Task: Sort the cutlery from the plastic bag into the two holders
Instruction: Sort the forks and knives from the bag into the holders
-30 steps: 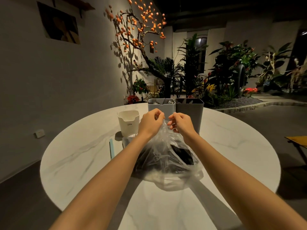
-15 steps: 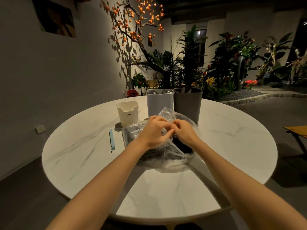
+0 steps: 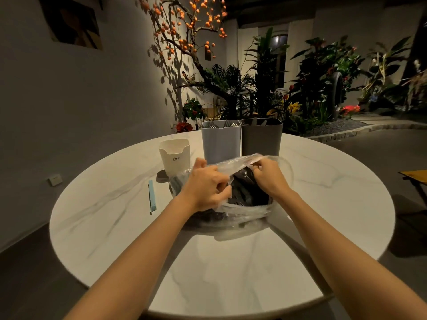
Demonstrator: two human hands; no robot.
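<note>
— Left hand [image 3: 205, 189]?
— Pinching the rim of the clear crinkled plastic bag [image 3: 245, 213], mid-table on the round white marble-look tabletop [image 3: 111, 227].
— Right hand [image 3: 269, 179]?
— Curled on the bag's far rim, pulling the mouth wide over dark cutlery [image 3: 247, 192].
— Holders?
— Just behind: tall light-grey plastic holder [image 3: 220, 142] touching the dark-grey plastic holder [image 3: 261, 138], both showing utensil tips.

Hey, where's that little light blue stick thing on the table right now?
In the head view the light blue stick lies flat on the table, left of the plastic bag, nearer the person than the cream cup.
</note>
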